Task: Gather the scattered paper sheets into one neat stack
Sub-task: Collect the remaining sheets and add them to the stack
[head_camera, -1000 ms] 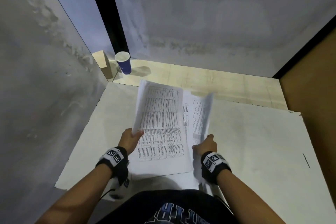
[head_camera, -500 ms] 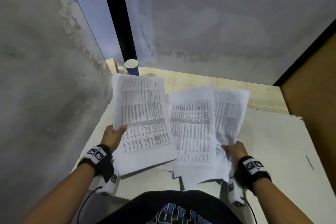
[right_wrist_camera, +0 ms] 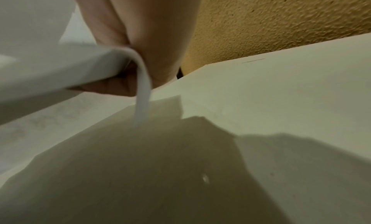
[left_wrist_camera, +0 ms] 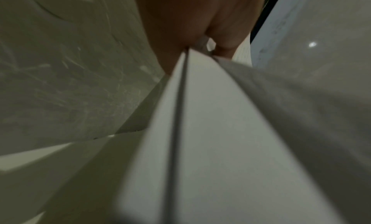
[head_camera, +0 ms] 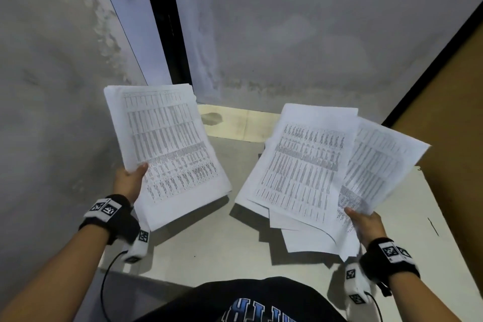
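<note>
Tabletop [head_camera: 209, 243] gap between held sheaves [head_camera: 167, 149]

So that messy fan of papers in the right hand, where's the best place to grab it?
Probably the near right corner of the fanned sheets, where the right hand pinches now: the sheets overlap there and splay apart farther away. Come from the near edge.

White table [head_camera: 214, 243], shadows across its middle, short dark line mark [head_camera: 433, 226] near right edge, bare wooden strip [head_camera: 235, 123] along far edge
</note>
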A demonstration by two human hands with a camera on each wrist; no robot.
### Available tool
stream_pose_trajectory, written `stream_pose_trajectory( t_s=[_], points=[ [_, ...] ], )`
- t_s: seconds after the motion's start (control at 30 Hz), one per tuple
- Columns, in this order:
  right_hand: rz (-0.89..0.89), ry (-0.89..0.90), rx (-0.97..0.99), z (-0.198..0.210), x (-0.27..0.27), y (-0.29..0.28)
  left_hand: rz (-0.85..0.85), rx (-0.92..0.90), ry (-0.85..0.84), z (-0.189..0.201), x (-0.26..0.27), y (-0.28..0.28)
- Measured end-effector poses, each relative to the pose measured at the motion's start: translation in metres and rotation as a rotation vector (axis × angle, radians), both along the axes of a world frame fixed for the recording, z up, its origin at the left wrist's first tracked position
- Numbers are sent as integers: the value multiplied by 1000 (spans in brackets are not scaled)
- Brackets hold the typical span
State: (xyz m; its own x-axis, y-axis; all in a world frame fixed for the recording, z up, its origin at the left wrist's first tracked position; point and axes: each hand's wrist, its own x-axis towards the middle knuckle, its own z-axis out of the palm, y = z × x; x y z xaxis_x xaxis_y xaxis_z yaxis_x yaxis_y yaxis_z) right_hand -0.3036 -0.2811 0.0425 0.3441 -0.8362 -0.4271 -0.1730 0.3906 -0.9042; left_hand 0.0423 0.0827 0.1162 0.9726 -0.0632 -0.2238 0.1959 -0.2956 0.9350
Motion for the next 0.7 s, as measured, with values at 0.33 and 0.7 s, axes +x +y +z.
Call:
stream_pose_trajectory(
  t_s=[0.33,0.7],
  points=[
    [274,-211,36,53,18,-4,-185,-113,115,2,-46,-42],
    [464,-150,101,82,65,17,-563,-568,732,2,-80,-120]
  ],
)
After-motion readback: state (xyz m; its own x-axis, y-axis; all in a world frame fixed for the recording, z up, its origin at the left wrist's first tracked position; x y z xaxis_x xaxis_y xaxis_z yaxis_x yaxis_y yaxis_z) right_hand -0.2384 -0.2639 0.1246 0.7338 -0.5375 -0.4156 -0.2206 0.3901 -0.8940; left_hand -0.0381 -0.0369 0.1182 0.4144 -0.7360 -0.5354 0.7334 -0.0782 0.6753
